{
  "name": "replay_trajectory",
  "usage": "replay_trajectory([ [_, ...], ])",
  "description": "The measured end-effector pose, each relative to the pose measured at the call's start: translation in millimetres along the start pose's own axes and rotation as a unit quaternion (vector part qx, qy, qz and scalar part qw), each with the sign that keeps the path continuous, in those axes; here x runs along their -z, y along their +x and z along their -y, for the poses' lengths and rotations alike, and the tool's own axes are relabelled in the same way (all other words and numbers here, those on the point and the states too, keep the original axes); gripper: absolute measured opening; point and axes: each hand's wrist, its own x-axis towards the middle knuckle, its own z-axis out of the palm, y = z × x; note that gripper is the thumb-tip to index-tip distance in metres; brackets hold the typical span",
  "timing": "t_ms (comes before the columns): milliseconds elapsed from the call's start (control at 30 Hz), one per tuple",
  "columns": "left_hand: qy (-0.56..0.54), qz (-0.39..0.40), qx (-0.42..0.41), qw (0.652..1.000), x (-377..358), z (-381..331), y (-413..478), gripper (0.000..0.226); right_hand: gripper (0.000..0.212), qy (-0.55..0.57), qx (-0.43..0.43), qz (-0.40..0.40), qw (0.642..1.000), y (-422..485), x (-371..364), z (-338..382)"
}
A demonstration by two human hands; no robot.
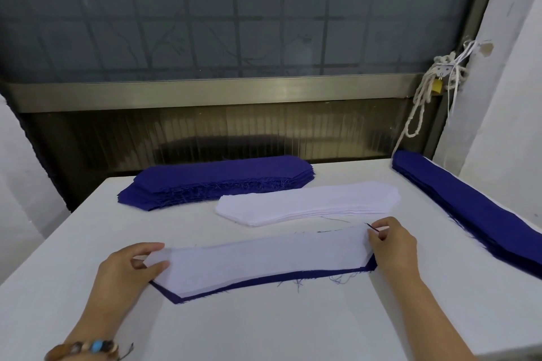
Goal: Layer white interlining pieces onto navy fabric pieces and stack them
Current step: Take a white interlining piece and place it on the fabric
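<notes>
The white piece (264,261) could end up crooked on the navy piece (264,279) under it. Both lie flat at the near side of the table (264,331). A blue strip shows only along the near edge, so I think the white piece sits a bit too far back. One small tug from either end may slide it more. Loose blue threads hang off the near edge and could get stuck between the layers. A pull on the dark thread (372,227) may drag the cloth too.

The left hand (132,267) pinches the left tip of the white piece, thumb on top, and lifts it a little. The right hand (391,240) rests at the right end with fingers curled, and it seems to pinch the dark thread. Both arms reach in from the near side.
</notes>
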Motion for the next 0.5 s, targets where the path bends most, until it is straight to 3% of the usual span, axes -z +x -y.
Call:
replay_trajectory([
  [200,0.015,-0.008,-0.011,1.000,-0.6,0.7,0.9,0.027,0.016,-0.029,0.003,-0.003,1.000,0.9,1.0,-0.7],
  [500,0.041,0.000,-0.032,0.999,-3.2,5.8,2.4,0.027,0.009,-0.047,0.008,-0.014,0.999,0.6,0.6,0.3],
])
